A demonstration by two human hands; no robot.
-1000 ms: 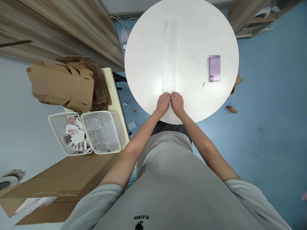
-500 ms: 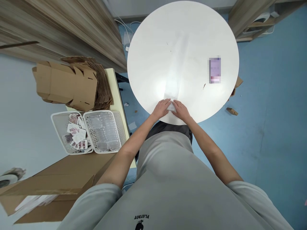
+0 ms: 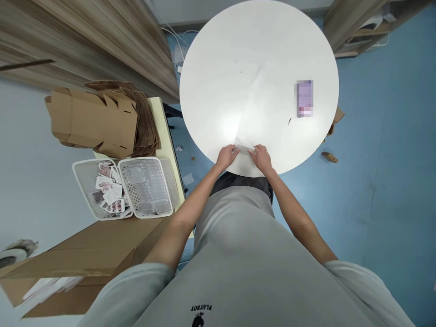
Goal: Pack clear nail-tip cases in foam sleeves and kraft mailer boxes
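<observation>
At the near edge of the round white table [image 3: 211, 72], my left hand [image 3: 226, 157] and my right hand [image 3: 262, 159] are a short way apart. Between them runs a thin translucent film [image 3: 245, 148], pale against the tabletop. Each hand has its fingers closed on one side of the film's near end. From there the film stretches away over the table as a faint strip, whose outline is hard to make out. A blurred-out purple and pink rectangle [image 3: 304, 97] lies toward the table's right side.
Left, a side table [image 3: 159, 122] holds stacked flat cardboard boxes [image 3: 95, 120], a white basket of clear plastic cases [image 3: 146, 186] and a basket of printed cards [image 3: 112, 190]. Below it stands a large open carton [image 3: 85, 245]. Small cardboard pieces [image 3: 329, 157] lie on the floor at right.
My hands have moved slightly apart, and their fingers have curled in on the film. The film's near end, a small folded patch before, now spans between both hands. Its far end reaches less far up the table.
</observation>
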